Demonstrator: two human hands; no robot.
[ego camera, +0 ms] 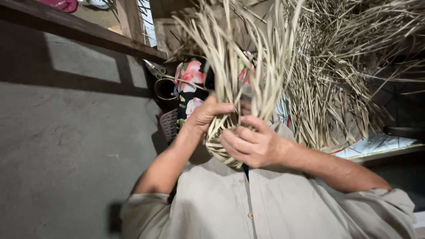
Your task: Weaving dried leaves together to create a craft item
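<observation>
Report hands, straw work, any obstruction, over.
Left hand and right hand both gripping woven straw piece. Its loose strands fan upward. Nothing blocking the hands.

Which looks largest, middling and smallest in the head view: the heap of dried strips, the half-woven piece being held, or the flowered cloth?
1. heap of dried strips: largest.
2. half-woven piece: next, though its nearness to the camera enlarges it.
3. flowered cloth: smallest, partly hidden.
</observation>
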